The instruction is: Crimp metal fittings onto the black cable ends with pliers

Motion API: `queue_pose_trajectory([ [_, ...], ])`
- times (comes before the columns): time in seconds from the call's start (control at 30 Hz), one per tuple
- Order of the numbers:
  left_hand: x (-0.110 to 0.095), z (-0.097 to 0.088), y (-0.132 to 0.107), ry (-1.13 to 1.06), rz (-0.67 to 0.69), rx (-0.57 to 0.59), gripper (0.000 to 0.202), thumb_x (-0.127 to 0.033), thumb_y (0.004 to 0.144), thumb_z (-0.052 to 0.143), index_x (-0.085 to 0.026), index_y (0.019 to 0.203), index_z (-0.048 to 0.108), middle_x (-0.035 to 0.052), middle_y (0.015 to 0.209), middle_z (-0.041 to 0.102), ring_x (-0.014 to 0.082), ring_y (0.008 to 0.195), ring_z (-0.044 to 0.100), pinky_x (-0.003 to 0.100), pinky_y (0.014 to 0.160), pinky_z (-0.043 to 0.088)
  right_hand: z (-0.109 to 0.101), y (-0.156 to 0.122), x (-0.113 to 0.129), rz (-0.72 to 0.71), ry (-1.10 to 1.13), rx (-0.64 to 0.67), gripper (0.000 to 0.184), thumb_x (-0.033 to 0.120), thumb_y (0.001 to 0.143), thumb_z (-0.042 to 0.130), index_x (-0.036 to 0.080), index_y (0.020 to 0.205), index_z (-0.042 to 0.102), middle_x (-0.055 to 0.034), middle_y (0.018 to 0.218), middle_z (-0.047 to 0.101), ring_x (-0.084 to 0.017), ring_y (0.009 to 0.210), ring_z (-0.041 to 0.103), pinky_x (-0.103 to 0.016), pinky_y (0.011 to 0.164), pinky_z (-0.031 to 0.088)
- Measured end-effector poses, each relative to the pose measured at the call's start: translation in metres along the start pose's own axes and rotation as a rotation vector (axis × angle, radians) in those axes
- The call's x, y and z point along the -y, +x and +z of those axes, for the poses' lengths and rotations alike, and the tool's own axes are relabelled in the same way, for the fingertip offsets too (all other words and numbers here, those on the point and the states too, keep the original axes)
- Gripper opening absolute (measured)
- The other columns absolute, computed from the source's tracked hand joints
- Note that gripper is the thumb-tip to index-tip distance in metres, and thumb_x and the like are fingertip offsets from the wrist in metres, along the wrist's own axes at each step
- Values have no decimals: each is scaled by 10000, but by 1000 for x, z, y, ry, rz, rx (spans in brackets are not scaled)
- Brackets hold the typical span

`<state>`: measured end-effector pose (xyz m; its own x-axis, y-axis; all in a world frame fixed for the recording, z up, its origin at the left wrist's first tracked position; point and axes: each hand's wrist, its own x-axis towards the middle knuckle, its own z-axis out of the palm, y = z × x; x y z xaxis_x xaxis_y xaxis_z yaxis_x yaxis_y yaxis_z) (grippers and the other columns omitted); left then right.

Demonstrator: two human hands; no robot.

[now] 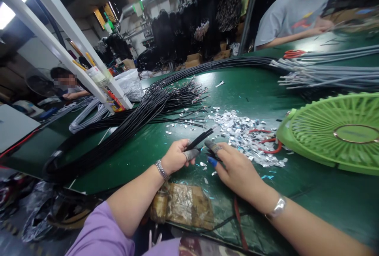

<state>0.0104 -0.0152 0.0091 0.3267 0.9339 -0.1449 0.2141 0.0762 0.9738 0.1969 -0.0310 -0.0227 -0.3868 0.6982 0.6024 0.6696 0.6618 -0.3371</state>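
light: bright ceiling tubes [12, 1] top left | glare: green table [237, 86] sheen | edges: bowed, blurred

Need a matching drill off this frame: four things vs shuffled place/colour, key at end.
Things:
1 black cable ends
2 fan
3 grey cable bundle
4 foil scraps

Place or colour:
A green, lying flat at the right
B far side, beside the red scissors
C gripped in the left hand
D loose heap just left of the fan

Pairs: 1-C, 2-A, 3-B, 4-D
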Motion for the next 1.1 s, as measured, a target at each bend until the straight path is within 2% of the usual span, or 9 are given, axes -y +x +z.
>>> queue_pose_trajectory([
  [0.23,5,0,-1,121,35,-2,303,-420,711,637,-131,739,551,-41,484,522,44,365,402,169,366,313,3,2,0,54,-28,77,197,92,784,424,181,849,588,-96,831,631,-216,728,595,-314,634,492],
  [0.43,6,-1,-2,182,64,-4,266,-388,731,621,-128,747,569,-40,487,523,38,372,395,162,370,302,2,5,-1,107,196,113,185,142,836,403,202,772,565,-46,717,592,-179,653,582,-282,592,464],
  [0.6,1,0,-2,128,25,-1,290,-410,704,644,-140,711,538,-44,472,517,41,351,385,169,360,299,-1,6,-3,141,192,138,217,159,821,400,220,648,517,-33,657,549,-172,599,546,-281,543,424],
  [0.7,1,0,0,22,6,-65,330,-450,686,651,-150,716,514,-53,465,510,41,342,377,167,349,274,-5,7,-4,171,215,162,221,178,816,393,219,671,554,-41,664,565,-184,619,551,-295,563,428],
  [0.77,2,-1,1,-16,17,-131,347,-471,688,640,-156,712,497,-56,467,507,39,341,371,165,345,258,-6,8,-5,232,278,157,216,230,821,402,212,729,596,-53,692,592,-202,651,566,-318,600,440],
  [0.83,3,-1,2,0,28,-145,349,-475,692,635,-157,708,492,-57,469,505,38,343,372,166,348,262,-6,11,-7,337,412,137,206,312,812,447,209,786,623,-56,729,621,-212,695,582,-328,636,452],
  [0.9,3,0,1,52,31,-106,334,-459,694,637,-151,726,510,-58,468,501,38,347,371,168,355,273,-4,13,-8,468,618,132,237,397,788,499,206,827,635,-40,737,633,-202,698,581,-312,628,455],
  [1.0,3,1,0,128,64,-43,270,-398,713,623,-142,747,545,-58,466,488,41,366,373,175,387,300,2,14,-6,654,895,183,365,517,753,539,179,840,646,6,620,577,-148,541,496,-266,500,397],
  [1.1,4,2,-1,194,133,-13,172,-310,735,591,-142,715,559,-47,481,494,56,418,409,189,453,340,7,13,0,724,1002,223,400,534,711,606,159,844,648,29,590,545,-109,482,417,-242,460,348],
])
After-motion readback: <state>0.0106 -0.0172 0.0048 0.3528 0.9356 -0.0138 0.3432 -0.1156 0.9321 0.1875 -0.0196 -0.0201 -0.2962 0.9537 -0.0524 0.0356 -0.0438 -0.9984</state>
